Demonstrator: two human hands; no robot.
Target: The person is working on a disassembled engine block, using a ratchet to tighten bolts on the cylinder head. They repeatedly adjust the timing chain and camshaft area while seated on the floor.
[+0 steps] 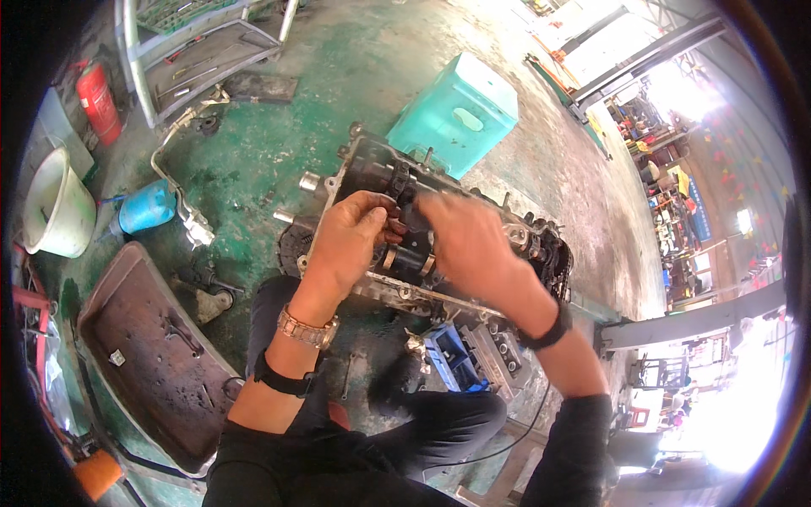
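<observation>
In front of me lies an engine block [439, 291] with its inside facing up, dark parts and shiny bearing surfaces [404, 260] showing in its middle. My left hand [351, 237] is over the near left part of the block, its fingers curled and pinched together. Whatever they hold is too small and dark to name. Close beside it, my right hand [473, 245] reaches over the middle of the block. It is smeared by motion, and its fingertips merge with the dark parts beneath. A chain [555, 266] runs along the block's right end.
A turquoise plastic box [465, 118] stands behind the engine. To the left are a brown tray [152, 355], a blue bottle [148, 207], a whitish bucket [59, 207] and a red fire extinguisher [99, 101]. A blue parts bin [456, 359] and a wrench [347, 376] lie near my legs.
</observation>
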